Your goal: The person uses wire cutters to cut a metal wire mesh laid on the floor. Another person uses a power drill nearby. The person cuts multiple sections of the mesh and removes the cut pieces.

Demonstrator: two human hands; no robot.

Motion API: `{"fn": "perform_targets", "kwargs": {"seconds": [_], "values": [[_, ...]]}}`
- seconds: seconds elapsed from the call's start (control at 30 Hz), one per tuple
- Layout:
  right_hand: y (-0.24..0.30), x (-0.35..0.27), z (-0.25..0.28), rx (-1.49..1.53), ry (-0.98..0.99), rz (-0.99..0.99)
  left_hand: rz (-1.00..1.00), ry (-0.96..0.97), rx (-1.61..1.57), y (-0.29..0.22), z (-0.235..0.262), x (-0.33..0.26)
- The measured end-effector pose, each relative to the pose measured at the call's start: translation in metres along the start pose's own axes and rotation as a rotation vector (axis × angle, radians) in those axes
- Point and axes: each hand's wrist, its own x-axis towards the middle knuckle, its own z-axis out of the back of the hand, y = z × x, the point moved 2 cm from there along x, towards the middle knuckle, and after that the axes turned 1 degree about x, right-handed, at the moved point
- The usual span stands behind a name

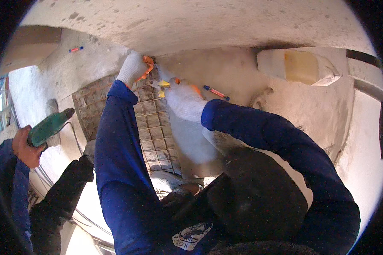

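My left hand (134, 70), in a white glove with orange-coated fingers, is curled closed at the far edge of a wire mesh (153, 121) laid over a grey surface. What its fingers hold, if anything, is hidden. Close by on the right, my right hand (184, 100) wears a matching glove, and its fingers are bent closed. Small yellow pieces (163, 85) show beside those fingertips, over the mesh. They may belong to a held tool, but I cannot make out its kind.
At left, another person's hand (27, 146) grips a green power drill (49, 127) with a trailing cable. A red-and-blue pen-like stick (217, 92) lies right of my hands, another (75, 49) far left. A translucent plastic container (300, 68) lies by the right wall. My shoe (166, 180) is near the mesh.
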Motion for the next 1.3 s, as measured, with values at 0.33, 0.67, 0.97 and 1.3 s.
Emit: {"fn": "perform_targets", "kwargs": {"seconds": [0.33,0.67,0.97,1.3], "values": [[0.000,0.001,-0.012,-0.155,-0.071,0.063,-0.025,-0.447,0.374,0.037,-0.046,-0.090],[0.002,0.007,-0.027,0.058,-0.030,-0.083,-0.001,-0.429,0.553,0.041,-0.058,-0.081],[0.009,0.006,-0.021,0.275,0.139,-0.038,0.083,-0.473,-0.366,0.051,-0.054,-0.079],[0.002,0.001,-0.023,0.208,0.076,-0.014,-0.148,-0.545,-0.109,0.059,-0.067,-0.049]]}}
